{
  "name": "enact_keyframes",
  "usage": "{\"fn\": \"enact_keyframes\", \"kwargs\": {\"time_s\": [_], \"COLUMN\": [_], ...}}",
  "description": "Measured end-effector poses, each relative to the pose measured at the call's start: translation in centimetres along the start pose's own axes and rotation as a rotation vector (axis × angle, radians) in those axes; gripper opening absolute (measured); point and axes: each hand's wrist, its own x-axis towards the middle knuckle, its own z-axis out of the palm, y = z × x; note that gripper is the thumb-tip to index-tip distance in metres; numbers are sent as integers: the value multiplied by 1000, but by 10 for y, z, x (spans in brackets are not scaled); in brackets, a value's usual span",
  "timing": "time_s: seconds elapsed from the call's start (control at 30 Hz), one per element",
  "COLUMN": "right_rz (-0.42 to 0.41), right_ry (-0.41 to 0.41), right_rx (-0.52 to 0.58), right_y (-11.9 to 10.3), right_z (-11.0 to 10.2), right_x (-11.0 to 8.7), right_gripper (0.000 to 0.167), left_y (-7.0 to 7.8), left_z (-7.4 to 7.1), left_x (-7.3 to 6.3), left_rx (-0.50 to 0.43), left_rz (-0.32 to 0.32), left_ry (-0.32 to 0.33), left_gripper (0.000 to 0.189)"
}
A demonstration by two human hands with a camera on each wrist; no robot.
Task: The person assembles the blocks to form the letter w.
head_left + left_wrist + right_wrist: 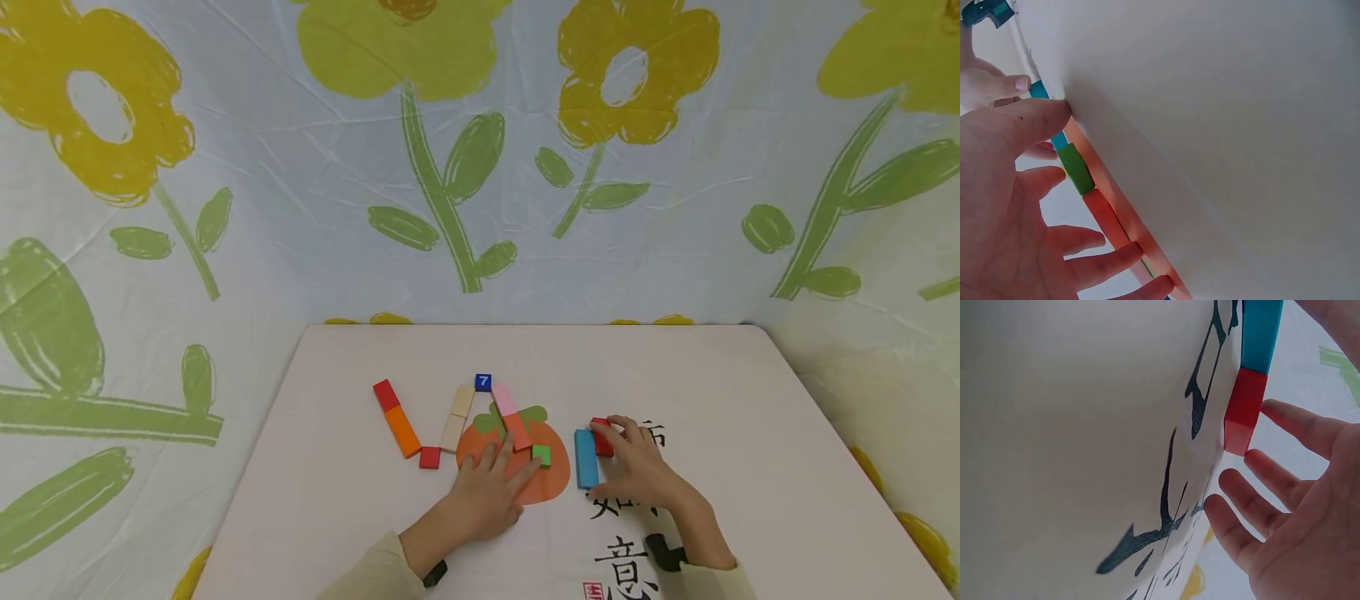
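My left hand [486,498] lies over the orange printed fruit, fingers spread, its index fingertip near the orange-red block [517,432] and its thumb by the green cube [541,456]. Nothing is held in it. To the right, my right hand [641,468] reaches round the blue block [587,459] and the red block [603,438], which stand side by side. In the right wrist view its index fingertip touches or nearly touches the red block [1246,409], with the other fingers loosely spread. The thumb is near the blue block's near end in the head view.
A zigzag row on the white table [315,500] includes a red block [386,395], an orange block [402,432], a red cube [430,457], two beige blocks [458,417], a blue cube marked 7 [483,382] and a pink block [505,400]. A flowered cloth [525,275] surrounds the table.
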Motion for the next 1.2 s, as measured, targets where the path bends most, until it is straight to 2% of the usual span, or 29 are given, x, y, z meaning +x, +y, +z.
{"fn": "enact_keyframes", "kwargs": {"time_s": [0.83, 1.0, 1.2], "right_rz": [7, -10, 9], "right_ry": [-9, 20, 60], "right_rx": [-44, -54, -33], "right_y": [-2, -2, -2], "right_z": [1, 3, 6], "right_x": [3, 5, 7], "right_gripper": [97, 94, 92], "left_y": [-1, -1, -1], "left_z": [-3, -2, -1], "left_x": [0, 1, 2], "left_rx": [15, 8, 23], "left_rz": [-3, 0, 6], "left_ry": [-15, -14, -2], "left_gripper": [74, 75, 74]}}
